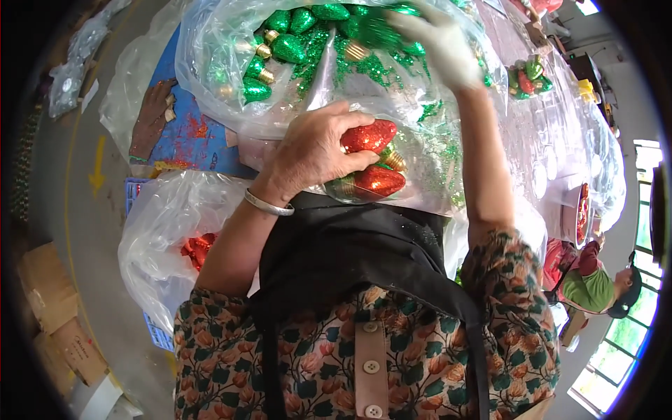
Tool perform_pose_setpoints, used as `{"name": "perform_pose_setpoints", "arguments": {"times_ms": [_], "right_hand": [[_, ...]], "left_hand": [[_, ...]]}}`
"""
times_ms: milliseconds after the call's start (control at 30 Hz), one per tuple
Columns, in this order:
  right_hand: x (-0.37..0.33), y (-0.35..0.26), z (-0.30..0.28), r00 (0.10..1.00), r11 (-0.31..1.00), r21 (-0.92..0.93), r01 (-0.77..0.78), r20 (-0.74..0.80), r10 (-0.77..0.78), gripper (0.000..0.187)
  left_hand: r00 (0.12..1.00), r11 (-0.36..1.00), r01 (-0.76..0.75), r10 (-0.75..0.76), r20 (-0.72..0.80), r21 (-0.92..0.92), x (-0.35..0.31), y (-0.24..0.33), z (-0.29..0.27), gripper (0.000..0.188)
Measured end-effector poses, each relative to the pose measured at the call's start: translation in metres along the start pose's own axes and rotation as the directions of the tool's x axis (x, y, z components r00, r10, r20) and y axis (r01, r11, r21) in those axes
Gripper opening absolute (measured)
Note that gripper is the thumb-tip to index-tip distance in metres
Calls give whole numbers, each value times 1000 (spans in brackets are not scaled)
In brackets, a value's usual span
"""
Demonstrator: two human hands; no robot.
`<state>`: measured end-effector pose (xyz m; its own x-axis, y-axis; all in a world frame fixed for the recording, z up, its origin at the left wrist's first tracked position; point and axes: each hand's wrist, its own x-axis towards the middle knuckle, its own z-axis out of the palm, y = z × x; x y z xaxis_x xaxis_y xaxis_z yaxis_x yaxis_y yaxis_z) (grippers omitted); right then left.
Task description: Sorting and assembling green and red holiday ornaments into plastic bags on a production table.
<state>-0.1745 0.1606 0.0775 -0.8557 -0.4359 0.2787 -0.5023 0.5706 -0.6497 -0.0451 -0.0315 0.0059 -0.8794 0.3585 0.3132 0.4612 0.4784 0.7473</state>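
Left hand: angled inward before the black apron, thumb and fingers closed about the upper red glitter bulb. Right hand: arm extended forward over the clear bag of green bulbs — blurred; finger grip cannot be determined.

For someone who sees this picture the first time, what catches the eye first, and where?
Probably the two red glittery bulb ornaments beyond the black apron, the upper one between thumb and fingers of the left hand. Beyond, green glittery bulb ornaments lie in a clear plastic bag, the blurred right hand over its right side.
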Motion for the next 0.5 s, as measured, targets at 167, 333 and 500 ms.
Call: {"name": "perform_pose_setpoints", "arguments": {"times_ms": [167, 333, 500], "right_hand": [[-90, -27, -27, 940, 922, 283, -266, 286, 183, 42], [-116, -9, -9, 929, 941, 212, -264, 319, 189, 39], [-123, -31, -11, 995, 999, 36, -23, 98, 19, 31]], "left_hand": [[999, 999, 13, -14, 29, 47, 1, 6, -1, 47], [998, 995, 2, -10, 69, 103, 10, 11, -1, 46], [998, 986, -38, 30, 50, 162, 5, 15, -1, 47]]}}
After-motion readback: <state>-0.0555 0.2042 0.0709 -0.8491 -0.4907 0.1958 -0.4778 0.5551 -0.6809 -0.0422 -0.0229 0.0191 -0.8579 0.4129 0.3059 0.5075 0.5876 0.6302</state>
